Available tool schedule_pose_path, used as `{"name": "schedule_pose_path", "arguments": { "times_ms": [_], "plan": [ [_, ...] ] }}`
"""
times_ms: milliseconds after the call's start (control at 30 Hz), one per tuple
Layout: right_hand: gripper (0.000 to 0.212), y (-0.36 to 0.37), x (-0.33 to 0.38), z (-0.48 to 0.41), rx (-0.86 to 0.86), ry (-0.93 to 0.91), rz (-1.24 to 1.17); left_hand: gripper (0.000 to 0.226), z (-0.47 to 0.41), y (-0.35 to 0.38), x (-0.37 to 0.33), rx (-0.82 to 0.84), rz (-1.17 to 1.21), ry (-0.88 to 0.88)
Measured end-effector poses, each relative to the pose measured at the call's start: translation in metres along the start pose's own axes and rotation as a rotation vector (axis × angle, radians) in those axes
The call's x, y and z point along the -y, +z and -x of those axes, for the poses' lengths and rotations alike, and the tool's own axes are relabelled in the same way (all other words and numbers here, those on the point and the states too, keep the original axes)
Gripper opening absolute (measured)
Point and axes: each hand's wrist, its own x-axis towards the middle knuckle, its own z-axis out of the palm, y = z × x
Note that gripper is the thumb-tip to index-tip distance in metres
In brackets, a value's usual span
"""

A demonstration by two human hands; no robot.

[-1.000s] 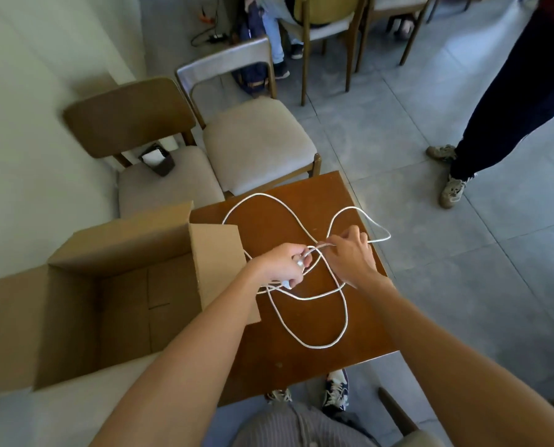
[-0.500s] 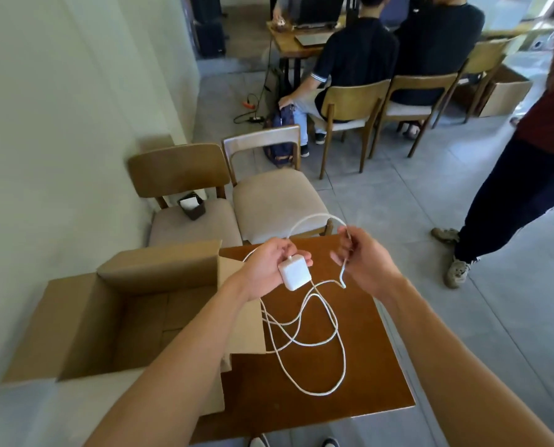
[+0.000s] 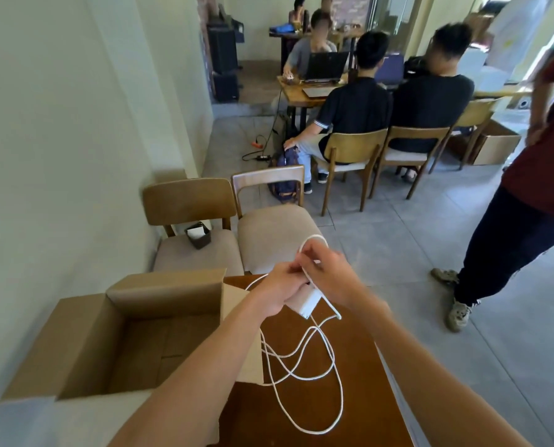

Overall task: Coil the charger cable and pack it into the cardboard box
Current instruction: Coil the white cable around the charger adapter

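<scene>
My left hand [image 3: 278, 293] grips the white charger brick [image 3: 306, 303], lifted above the brown wooden table [image 3: 359, 398]. My right hand [image 3: 328, 275] pinches the white charger cable [image 3: 301, 366] just beside it, with a small loop standing up over my fingers. The remaining cable hangs down in loose loops that rest on the table. An open cardboard box [image 3: 85, 343] with nothing in it sits to the left, flaps up, touching the table's left side.
Two cushioned wooden chairs [image 3: 269, 230] stand past the table; a small dark holder [image 3: 198, 235] sits on the left one. A standing person's legs [image 3: 507, 253] are at right. Several seated people work at a far desk. The wall runs along the left.
The brick and cable came up off the table. My hands have closed together and a small loop now sits over my fingers. The view has tilted upward.
</scene>
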Motion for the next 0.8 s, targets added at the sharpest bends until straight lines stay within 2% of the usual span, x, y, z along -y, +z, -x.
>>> {"name": "schedule_pose_path", "arguments": {
  "times_ms": [100, 200, 300, 367, 433, 500, 533, 600, 667, 733, 800],
  "plan": [
    [0.014, -0.005, 0.000, -0.004, -0.096, -0.018, 0.229, 0.028, 0.006, -0.004, -0.002, 0.168, 0.190, -0.002],
    [0.016, -0.008, 0.000, -0.006, -0.115, -0.017, 0.323, 0.027, 0.013, -0.007, -0.006, 0.219, 0.049, 0.047],
    [0.016, -0.013, -0.004, -0.010, -0.110, 0.016, 0.165, 0.026, 0.010, -0.005, -0.006, 0.156, -0.100, 0.064],
    [0.014, -0.018, -0.005, -0.008, -0.104, 0.008, 0.076, 0.022, 0.007, -0.005, -0.006, 0.112, -0.037, 0.039],
    [0.011, -0.019, -0.002, 0.002, -0.228, 0.039, -0.038, 0.027, 0.003, -0.007, -0.005, 0.059, 0.057, 0.027],
    [0.017, -0.013, -0.004, 0.014, -0.396, 0.169, -0.129, 0.027, 0.000, -0.009, -0.006, 0.024, 0.105, 0.037],
    [0.029, -0.009, -0.008, 0.018, -0.399, 0.301, -0.166, 0.026, 0.000, -0.010, -0.008, 0.009, 0.117, 0.043],
    [0.056, -0.004, -0.016, 0.023, -0.190, 0.634, -0.269, 0.025, -0.001, -0.012, -0.010, -0.014, 0.124, 0.048],
    [0.075, 0.000, -0.023, 0.025, 0.047, 0.820, -0.387, 0.026, -0.002, -0.013, -0.014, -0.012, 0.111, 0.042],
    [0.075, -0.002, -0.026, 0.023, 0.072, 0.847, -0.521, 0.025, -0.003, -0.013, -0.016, -0.011, 0.088, 0.025],
    [0.067, -0.004, -0.023, 0.017, -0.014, 0.798, -0.651, 0.024, -0.001, -0.012, -0.016, -0.011, 0.028, 0.002]
  ]
}}
